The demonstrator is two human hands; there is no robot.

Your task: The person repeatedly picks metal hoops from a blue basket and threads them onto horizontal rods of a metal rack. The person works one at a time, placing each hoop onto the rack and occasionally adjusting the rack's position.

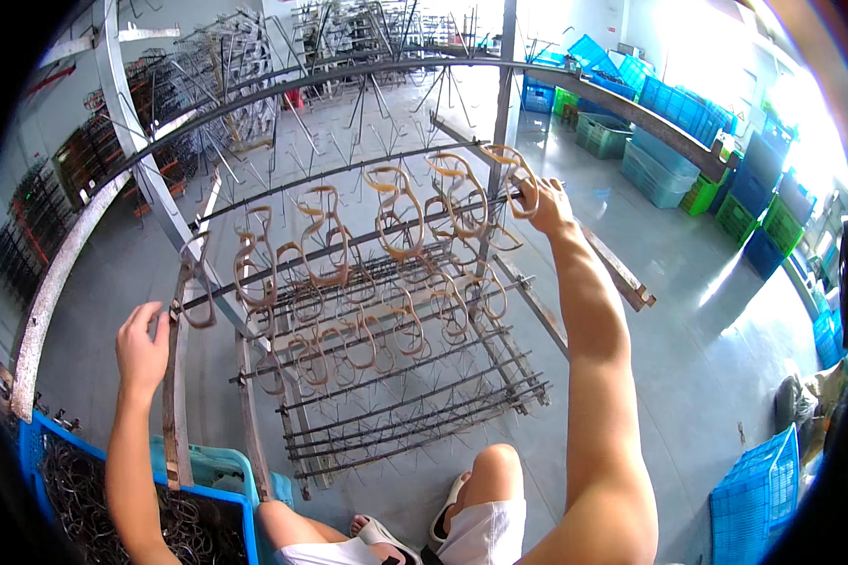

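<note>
A dark metal bar (pixel 349 247) with hooks runs across a rack in front of me, its right end farther off than its left. Several brownish, figure-eight-shaped loops (pixel 400 215) hang along it. My left hand (pixel 141 350) is beside the bar's left end, fingers loosely bent and thumb apart, with nothing visible in them. Stretched far out, my right hand (pixel 547 205) closes around the bar's right end, next to the last loop (pixel 516 174). Its fingertips are partly hidden. Lower bars carry more such loops (pixel 358 344).
The rack's metal posts (pixel 146 179) and a projecting arm (pixel 622 271) surround the bars. A blue crate (pixel 245 513) of dark curved pieces stands at lower left. Another blue crate (pixel 756 485) is at lower right, near a person's shoe (pixel 790 403). Stacked bins (pixel 664 160) line the right.
</note>
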